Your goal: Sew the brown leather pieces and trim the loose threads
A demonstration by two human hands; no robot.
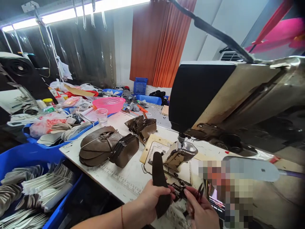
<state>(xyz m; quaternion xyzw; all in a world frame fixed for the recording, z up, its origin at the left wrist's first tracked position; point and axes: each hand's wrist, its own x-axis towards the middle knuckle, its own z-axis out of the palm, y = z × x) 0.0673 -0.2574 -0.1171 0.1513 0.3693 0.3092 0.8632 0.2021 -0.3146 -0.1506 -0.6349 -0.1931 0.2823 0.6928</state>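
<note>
Head camera: a left hand (152, 198) closes its fingers around the lower half of a dark brown, tongue-shaped suede-like leather piece (159, 176), held upright at the front edge of the white worktable (124, 179), just before the presser foot (182, 152) of the sewing machine (214, 92). The piece looks light, grippy and pliable yet stiff enough to stand, so it is probably best held mid-length. Just beside it, the right hand (201, 213) curls on small dark snips (200, 191).

Workshop interior. A fluorescent tube (71, 12) runs along the ceiling at upper left, above hanging dark plastic sheeting (90, 54). An orange curtain (162, 41) hangs beside a white wall (214, 19), with a blue crate (140, 86) at its foot. A pale tabletop (124, 179) crosses the foreground; blue bins (26, 154) stand at left.
</note>
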